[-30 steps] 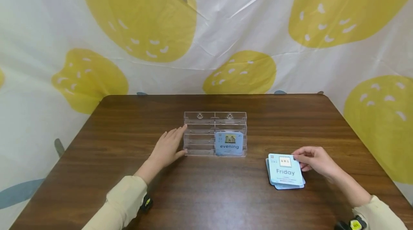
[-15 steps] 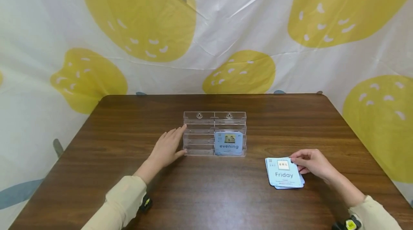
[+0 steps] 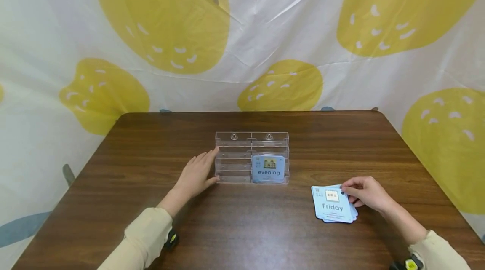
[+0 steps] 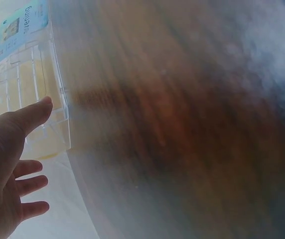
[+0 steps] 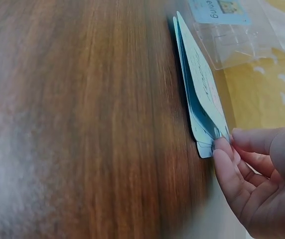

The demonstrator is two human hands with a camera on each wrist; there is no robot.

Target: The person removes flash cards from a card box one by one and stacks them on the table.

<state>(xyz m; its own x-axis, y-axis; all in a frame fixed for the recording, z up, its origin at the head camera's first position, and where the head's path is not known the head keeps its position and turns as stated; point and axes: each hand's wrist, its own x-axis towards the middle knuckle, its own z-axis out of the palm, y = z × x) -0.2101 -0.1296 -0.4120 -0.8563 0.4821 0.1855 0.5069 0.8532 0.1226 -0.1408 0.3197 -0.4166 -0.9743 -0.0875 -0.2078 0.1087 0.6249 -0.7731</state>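
Note:
My right hand (image 3: pixel 366 192) pinches the upper right corner of a light blue flash card (image 3: pixel 332 207) printed "Friday". In the right wrist view that corner bends up between thumb and fingers, leaving a gap above the cards (image 5: pixel 198 134) beneath. Those cards lie on the table in a loose stack. To the left stands a clear plastic card rack (image 3: pixel 233 160) with stepped rows in two columns. A card (image 3: pixel 268 169) reading "evening" sits at the front of its right column. My left hand (image 3: pixel 195 174), fingers extended, rests at the rack's left side, thumb by its lower front corner.
The brown wooden table (image 3: pixel 242 228) runs back to a white cloth (image 3: pixel 182 93) with yellow fruit prints. Behind the rack lies the table's far edge. Black wrist devices sit at both sleeves.
My right hand and the Friday card's far edge have shifted slightly toward me and down onto the stack. The left hand and the rack stay where they were.

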